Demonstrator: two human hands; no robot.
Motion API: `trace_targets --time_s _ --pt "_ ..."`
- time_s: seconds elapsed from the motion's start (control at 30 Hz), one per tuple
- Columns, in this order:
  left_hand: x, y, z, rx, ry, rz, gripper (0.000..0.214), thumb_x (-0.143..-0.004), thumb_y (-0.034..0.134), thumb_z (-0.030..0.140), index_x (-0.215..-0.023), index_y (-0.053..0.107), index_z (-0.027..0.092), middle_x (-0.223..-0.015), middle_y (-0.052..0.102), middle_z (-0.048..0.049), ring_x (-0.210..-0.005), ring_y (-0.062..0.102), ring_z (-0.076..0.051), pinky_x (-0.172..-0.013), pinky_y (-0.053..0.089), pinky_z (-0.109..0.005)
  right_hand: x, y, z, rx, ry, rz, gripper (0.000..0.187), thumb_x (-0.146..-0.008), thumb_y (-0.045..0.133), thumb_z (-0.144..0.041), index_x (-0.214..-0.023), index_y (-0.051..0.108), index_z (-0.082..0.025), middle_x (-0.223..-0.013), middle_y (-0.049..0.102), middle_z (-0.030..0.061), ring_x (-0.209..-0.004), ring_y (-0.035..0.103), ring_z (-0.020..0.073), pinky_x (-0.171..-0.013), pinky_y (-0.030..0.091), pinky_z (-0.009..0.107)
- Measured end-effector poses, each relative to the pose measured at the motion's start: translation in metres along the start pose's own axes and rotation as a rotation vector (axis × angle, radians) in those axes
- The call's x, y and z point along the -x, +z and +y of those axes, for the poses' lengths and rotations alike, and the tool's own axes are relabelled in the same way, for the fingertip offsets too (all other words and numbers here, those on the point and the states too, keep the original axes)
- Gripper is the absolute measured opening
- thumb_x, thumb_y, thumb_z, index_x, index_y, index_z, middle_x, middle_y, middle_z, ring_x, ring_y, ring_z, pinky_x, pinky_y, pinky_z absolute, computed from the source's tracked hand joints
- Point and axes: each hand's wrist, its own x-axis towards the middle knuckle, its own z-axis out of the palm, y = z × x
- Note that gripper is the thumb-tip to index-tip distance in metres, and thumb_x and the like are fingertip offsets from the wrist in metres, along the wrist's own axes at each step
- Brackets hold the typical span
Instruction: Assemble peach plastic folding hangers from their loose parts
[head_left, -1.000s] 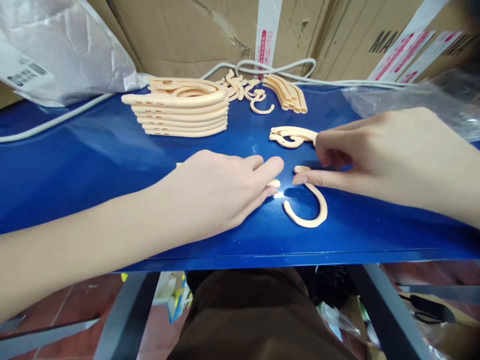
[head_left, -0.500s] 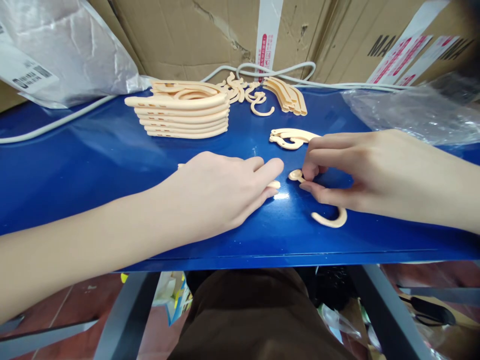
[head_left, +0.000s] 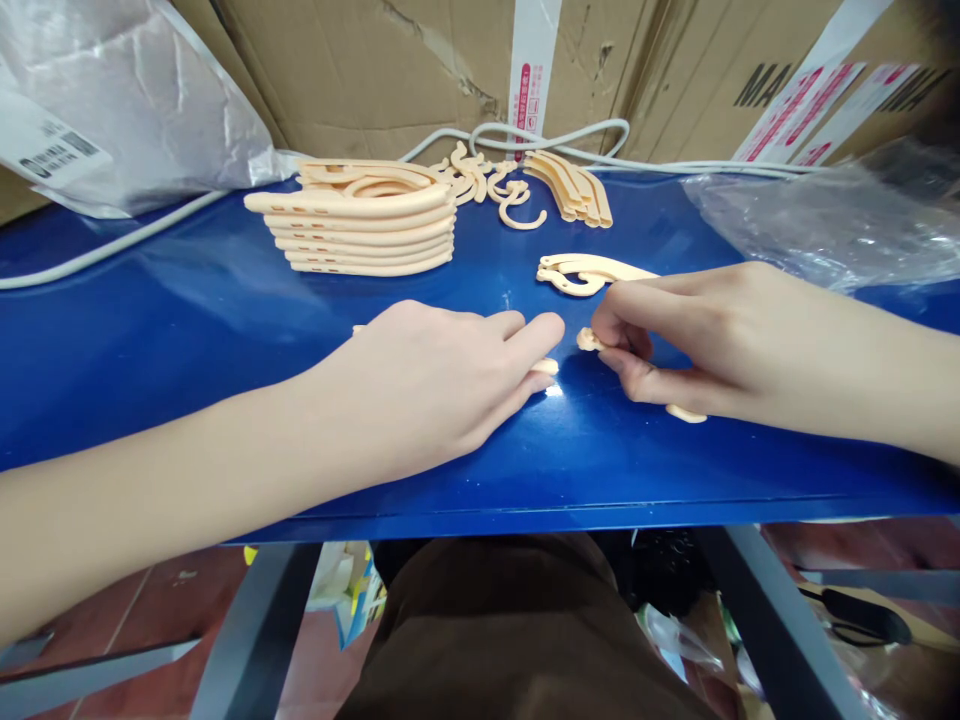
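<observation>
My left hand [head_left: 442,385] lies closed over a cream plastic hanger arm [head_left: 550,367] on the blue table. Only the arm's tips show past the fingers. My right hand [head_left: 697,335] pinches a cream plastic hanger hook [head_left: 589,340] between thumb and fingers, a short gap to the right of that tip. Part of the hook's curve [head_left: 686,413] peeks out below the palm; the rest is hidden. Just behind the right hand lies a folded hanger piece [head_left: 589,272] with a curved hook shape, partly covered by the fingers.
A stack of folded cream hangers [head_left: 360,230] stands at the back left. Loose hooks [head_left: 517,200] and several curved arms [head_left: 574,190] lie beside it. Behind are a white cable [head_left: 551,130], cardboard boxes [head_left: 420,80], a silver bag [head_left: 150,100] and clear plastic film [head_left: 825,220].
The hook has turned in my right hand: its round end shows edge-on, and its curve has swung mostly under the palm. My left hand has stayed in place.
</observation>
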Motion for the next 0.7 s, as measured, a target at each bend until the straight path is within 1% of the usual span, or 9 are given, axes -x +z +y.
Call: trace_targets --time_s 0.03,0.1,0.17,0.23,0.33,0.43,0.5,0.63,0.7 --pt "-0.001 -0.002 0.000 -0.003 -0.005 -0.021 0.030 -0.122 0.043 0.039 -0.131 0.067 0.023 -0.079 0.068 -0.0003 -0.068 0.071 -0.023 -0.051 0.023 -0.031 0.000 -0.001 -0.001 -0.019 0.006 -0.051 0.012 -0.109 0.056 -0.025 -0.097 0.058 -0.024 -0.080 0.069 -0.0017 -0.061 0.062 0.0147 -0.060 0.043 0.032" --pt "-0.001 -0.004 0.000 -0.005 -0.007 -0.012 0.030 -0.122 0.043 0.038 -0.131 0.067 0.023 -0.079 0.067 -0.0003 -0.068 0.070 -0.024 -0.051 0.024 -0.031 0.000 -0.002 -0.002 -0.025 0.009 0.017 0.011 -0.110 0.054 -0.024 -0.101 0.059 -0.025 -0.079 0.068 -0.0030 -0.059 0.061 0.0138 -0.060 0.043 0.032" --pt "-0.001 -0.003 0.000 0.001 -0.002 0.021 0.029 -0.121 0.044 0.038 -0.132 0.067 0.024 -0.077 0.067 0.0003 -0.065 0.068 -0.023 -0.051 0.023 -0.032 0.000 -0.004 -0.003 -0.031 0.021 0.030 0.012 -0.112 0.052 -0.027 -0.103 0.060 -0.026 -0.080 0.068 -0.0031 -0.060 0.061 0.0137 -0.062 0.043 0.032" --pt "0.000 -0.001 0.000 0.010 0.000 0.033 0.029 -0.121 0.044 0.038 -0.132 0.068 0.024 -0.076 0.067 0.0003 -0.065 0.067 -0.022 -0.051 0.023 -0.031 -0.002 -0.007 -0.005 -0.045 0.042 -0.045 0.015 -0.114 0.052 -0.030 -0.103 0.060 -0.026 -0.085 0.071 -0.0022 -0.066 0.065 0.0146 -0.065 0.046 0.032" --pt "0.001 0.002 -0.001 0.014 -0.002 0.007 0.031 -0.121 0.043 0.037 -0.132 0.068 0.023 -0.077 0.067 -0.0010 -0.068 0.069 -0.024 -0.052 0.024 -0.032 -0.004 -0.010 -0.007 -0.062 0.014 -0.059 0.013 -0.116 0.052 -0.028 -0.107 0.061 -0.024 -0.094 0.075 -0.0012 -0.074 0.070 0.0139 -0.068 0.048 0.030" --pt "0.001 0.007 -0.003 0.025 0.007 0.087 0.032 -0.121 0.043 0.040 -0.131 0.069 0.024 -0.076 0.066 -0.0011 -0.064 0.063 -0.023 -0.053 0.022 -0.033 -0.004 -0.013 -0.007 -0.108 -0.006 -0.056 0.013 -0.118 0.050 -0.028 -0.113 0.061 -0.023 -0.101 0.078 0.0004 -0.079 0.072 0.0143 -0.071 0.049 0.030" --pt "0.001 0.009 -0.004 0.044 0.020 0.130 0.032 -0.120 0.044 0.042 -0.131 0.070 0.025 -0.079 0.069 -0.0014 -0.061 0.059 -0.021 -0.054 0.022 -0.033 -0.002 -0.013 -0.006 -0.154 0.010 -0.075 0.014 -0.118 0.051 -0.028 -0.114 0.063 -0.024 -0.100 0.079 -0.0006 -0.077 0.071 0.0136 -0.071 0.049 0.030" --pt "0.003 0.006 -0.008 0.036 0.038 0.085 0.033 -0.120 0.043 0.042 -0.130 0.069 0.025 -0.094 0.076 -0.0033 -0.059 0.056 -0.018 -0.053 0.023 -0.033 -0.001 -0.014 -0.004 -0.286 0.023 -0.128 0.017 -0.119 0.056 -0.032 -0.115 0.071 -0.027 -0.100 0.080 -0.0036 -0.082 0.071 0.0114 -0.075 0.050 0.029" --pt "0.004 0.006 -0.009 0.017 0.051 0.101 0.033 -0.119 0.041 0.041 -0.127 0.069 0.025 -0.097 0.077 -0.0037 -0.057 0.052 -0.017 -0.051 0.023 -0.032 -0.002 -0.013 -0.005 -0.346 0.025 -0.133 0.017 -0.119 0.060 -0.031 -0.113 0.075 -0.027 -0.101 0.081 -0.0044 -0.084 0.072 0.0104 -0.075 0.051 0.027"
